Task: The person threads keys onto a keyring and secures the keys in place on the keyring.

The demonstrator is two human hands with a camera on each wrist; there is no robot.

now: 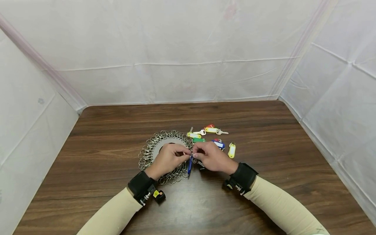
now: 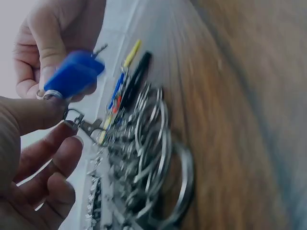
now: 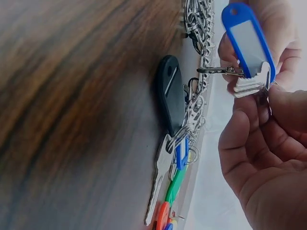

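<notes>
- Head view: both hands meet over the near edge of a round ring of metal clasps [image 1: 164,156] on the wooden table [image 1: 264,195]. The left hand [image 1: 168,160] and right hand [image 1: 212,157] pinch together at a blue key tag [image 1: 189,165], which hangs between them, just above the table. Loose tagged keys [image 1: 210,137] — yellow, green, red, blue — lie just beyond the right hand.
- Left wrist view: the left hand [image 2: 33,158] has thumb and curled fingers nipping a small metal clasp [image 2: 81,122]; the blue key tag [image 2: 74,72] sits against the thumb tip, with the right hand [image 2: 53,38] gripping behind it.
- Right wrist view: the right hand [image 3: 264,153] pinches the tag's ring — fingers curled round it — while the blue key tag [image 3: 247,40] and a silver key [image 3: 249,84] stand up from the grip. A black fob [image 3: 171,93] lies on the table beside the clasps.
</notes>
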